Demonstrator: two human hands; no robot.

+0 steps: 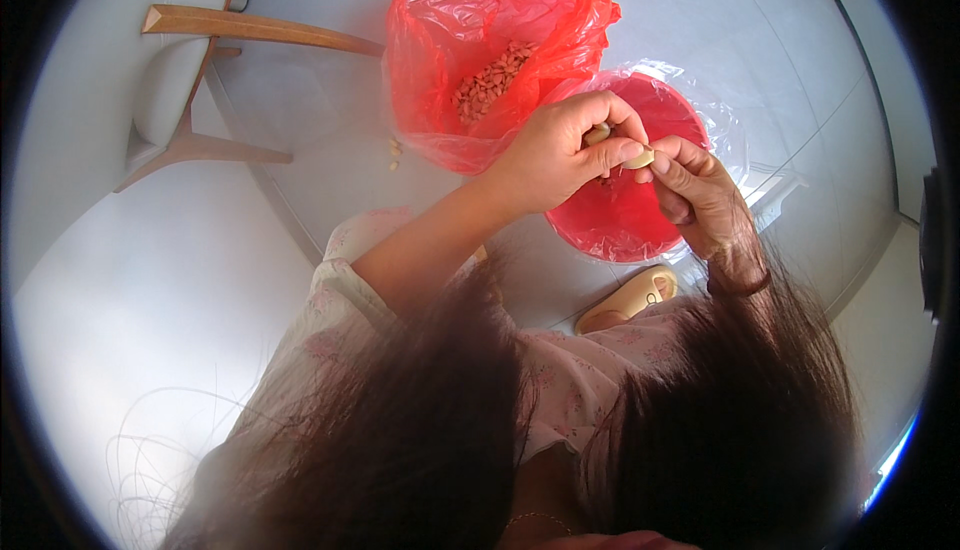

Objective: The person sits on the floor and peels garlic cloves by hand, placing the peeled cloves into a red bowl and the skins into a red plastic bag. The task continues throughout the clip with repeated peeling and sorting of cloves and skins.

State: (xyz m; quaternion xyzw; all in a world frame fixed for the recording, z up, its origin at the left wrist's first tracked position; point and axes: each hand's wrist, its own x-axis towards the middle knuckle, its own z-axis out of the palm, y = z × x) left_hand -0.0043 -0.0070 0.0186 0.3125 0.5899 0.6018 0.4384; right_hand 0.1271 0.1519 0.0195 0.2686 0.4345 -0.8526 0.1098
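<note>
My left hand (562, 145) pinches a pale, oval nut or seed in its shell (639, 158) between thumb and forefinger, with another such piece (597, 134) tucked in its curled fingers. My right hand (694, 182) grips the other end of the same pale piece with thumb and fingertip. Both hands are over a red bin (637, 227) lined with clear plastic; the hands hide part of its contents. Beyond my left hand, an open red plastic bag (420, 32) on the floor holds a heap of small kernels or shelled pieces (491, 85).
Several small pale pieces (394, 152) lie on the tiled floor (330, 137) left of the bag. A chair with wooden legs (262, 29) stands at upper left. A yellow slipper (626, 301) is below the bin. Long dark hair hangs across the lower view.
</note>
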